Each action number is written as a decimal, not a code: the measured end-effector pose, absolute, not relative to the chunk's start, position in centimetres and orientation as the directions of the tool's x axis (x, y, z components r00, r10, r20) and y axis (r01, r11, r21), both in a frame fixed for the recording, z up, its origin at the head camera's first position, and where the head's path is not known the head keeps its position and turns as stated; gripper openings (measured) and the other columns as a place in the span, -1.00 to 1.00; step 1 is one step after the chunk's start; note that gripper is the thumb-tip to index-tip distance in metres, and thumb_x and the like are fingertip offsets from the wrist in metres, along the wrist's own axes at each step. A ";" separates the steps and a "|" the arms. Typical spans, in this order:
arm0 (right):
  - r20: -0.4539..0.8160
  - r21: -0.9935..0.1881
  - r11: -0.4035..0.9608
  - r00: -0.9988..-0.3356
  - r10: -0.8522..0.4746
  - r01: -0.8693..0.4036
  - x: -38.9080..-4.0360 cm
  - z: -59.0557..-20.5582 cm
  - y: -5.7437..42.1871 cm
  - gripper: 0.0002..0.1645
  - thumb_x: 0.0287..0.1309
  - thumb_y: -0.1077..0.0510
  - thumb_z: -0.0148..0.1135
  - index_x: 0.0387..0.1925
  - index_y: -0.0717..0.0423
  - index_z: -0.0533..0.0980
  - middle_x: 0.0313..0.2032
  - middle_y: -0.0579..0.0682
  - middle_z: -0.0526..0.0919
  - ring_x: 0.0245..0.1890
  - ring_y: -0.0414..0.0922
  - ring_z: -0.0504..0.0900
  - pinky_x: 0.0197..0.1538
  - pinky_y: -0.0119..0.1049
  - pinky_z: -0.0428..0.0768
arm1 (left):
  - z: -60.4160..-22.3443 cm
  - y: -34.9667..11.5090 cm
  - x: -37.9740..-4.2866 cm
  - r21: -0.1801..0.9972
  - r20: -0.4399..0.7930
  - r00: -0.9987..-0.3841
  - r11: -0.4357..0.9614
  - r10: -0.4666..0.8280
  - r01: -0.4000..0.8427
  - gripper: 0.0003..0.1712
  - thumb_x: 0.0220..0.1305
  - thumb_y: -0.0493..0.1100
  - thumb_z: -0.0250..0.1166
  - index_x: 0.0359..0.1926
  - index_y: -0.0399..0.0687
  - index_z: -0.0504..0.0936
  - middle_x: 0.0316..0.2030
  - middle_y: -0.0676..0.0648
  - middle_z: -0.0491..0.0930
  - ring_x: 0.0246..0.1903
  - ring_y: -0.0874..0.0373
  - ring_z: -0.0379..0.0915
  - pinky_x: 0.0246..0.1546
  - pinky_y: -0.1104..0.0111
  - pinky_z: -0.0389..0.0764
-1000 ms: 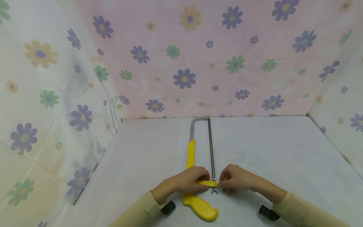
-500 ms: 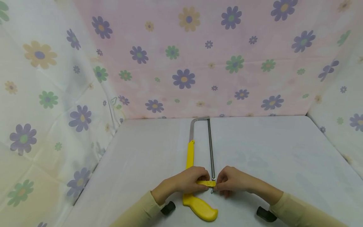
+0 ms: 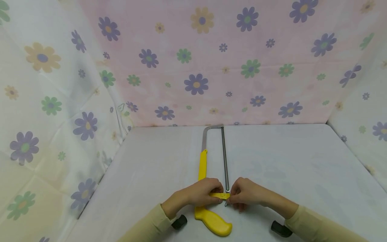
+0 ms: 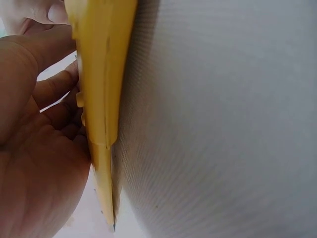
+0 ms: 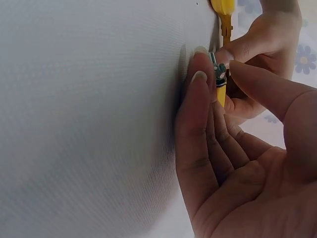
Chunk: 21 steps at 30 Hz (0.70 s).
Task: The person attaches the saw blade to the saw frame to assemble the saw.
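Observation:
A hacksaw [image 3: 214, 222] with a yellow handle lies on the white table, its grey metal bow pointing away from me. Its dark blade [image 3: 225, 154] runs along the right side. My left hand [image 3: 201, 192] reaches over the yellow frame and grips the short yellow crosspiece [image 3: 216, 195] at the blade's near end, thumb in front and fingers behind. Just right of it, my right hand [image 3: 249, 192] pinches the metal wing nut [image 5: 219, 72] between thumb and fingertips. In the left wrist view the yellow frame [image 4: 104, 74] stands beside the left palm.
White cloth covers the tabletop [image 3: 287, 158]. A pink flowered curtain [image 3: 169, 67] rises at the back edge, with pale flowered cloth at both sides. Black wrist-worn devices [image 3: 179, 222] show under both forearms.
The right hand has moved slightly left, from beside the wing nut onto it, and now covers most of it. Left hand and hacksaw stay in place.

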State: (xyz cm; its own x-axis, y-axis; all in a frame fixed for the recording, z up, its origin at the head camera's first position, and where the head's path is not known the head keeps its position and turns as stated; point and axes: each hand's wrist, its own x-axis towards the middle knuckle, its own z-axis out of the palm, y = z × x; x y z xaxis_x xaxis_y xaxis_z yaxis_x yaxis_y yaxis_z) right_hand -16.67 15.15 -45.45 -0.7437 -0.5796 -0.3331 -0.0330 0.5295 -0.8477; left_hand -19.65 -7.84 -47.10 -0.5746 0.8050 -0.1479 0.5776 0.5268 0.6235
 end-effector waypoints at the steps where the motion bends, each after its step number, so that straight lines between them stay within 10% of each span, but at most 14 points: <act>1: -0.335 -0.846 0.532 -0.743 -0.580 -0.034 -16.6 -45.4 15.1 -0.75 0.22 0.12 0.43 -0.50 0.19 0.65 -0.60 0.06 0.68 -0.67 -0.10 0.64 -0.55 -0.29 0.60 | -47.1 -7.8 -19.6 0.622 -0.148 -0.574 0.527 0.806 0.579 -0.83 0.39 -0.08 0.38 -0.07 0.02 0.63 -0.27 0.23 0.52 -0.31 0.39 0.40 -0.18 0.54 0.51; 21: -0.347 -0.890 0.457 -0.657 -0.669 0.005 -16.5 -45.3 15.7 -0.81 0.30 0.24 0.32 -0.44 0.25 0.66 -0.55 0.12 0.71 -0.63 -0.18 0.63 -0.53 -0.42 0.56 | -47.1 -7.9 -19.6 0.613 -0.162 -0.573 0.537 0.803 0.579 -0.80 0.42 -0.07 0.35 -0.02 0.02 0.63 -0.21 0.23 0.51 -0.25 0.39 0.38 -0.11 0.54 0.48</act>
State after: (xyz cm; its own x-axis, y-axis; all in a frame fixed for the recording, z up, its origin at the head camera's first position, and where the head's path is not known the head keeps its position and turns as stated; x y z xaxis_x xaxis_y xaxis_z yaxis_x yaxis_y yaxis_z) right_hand -16.50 15.70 -45.32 -0.6568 -0.6692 -0.3475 0.0055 0.4566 -0.8897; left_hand -19.55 -7.93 -47.09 -0.5730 0.8034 -0.1621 0.5794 0.5370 0.6132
